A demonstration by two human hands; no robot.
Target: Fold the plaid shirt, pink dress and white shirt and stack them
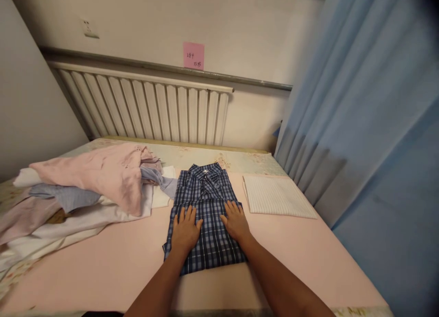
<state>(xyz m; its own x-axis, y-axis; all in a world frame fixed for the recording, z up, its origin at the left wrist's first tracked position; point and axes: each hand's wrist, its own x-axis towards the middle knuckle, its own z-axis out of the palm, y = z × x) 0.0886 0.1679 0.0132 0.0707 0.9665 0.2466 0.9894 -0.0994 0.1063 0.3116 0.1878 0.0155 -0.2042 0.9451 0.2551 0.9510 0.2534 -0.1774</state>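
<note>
A navy plaid shirt [211,225] lies folded in front of me, its collar pointing away and its lower part turned up over the front. My left hand [186,230] rests flat on the shirt's left side, fingers spread. On the right side of the same folded part, my right hand [236,221] lies palm down with its fingers stretched out. Neither hand grips the cloth. A small corner of fabric sticks out at the shirt's lower left edge.
Loose clothes [99,175] are heaped on the left. A folded striped white cloth [277,196] lies to the right on the pink sheet [113,257]. A radiator [161,107] stands behind the bed, and a blue curtain [356,102] hangs along the right side.
</note>
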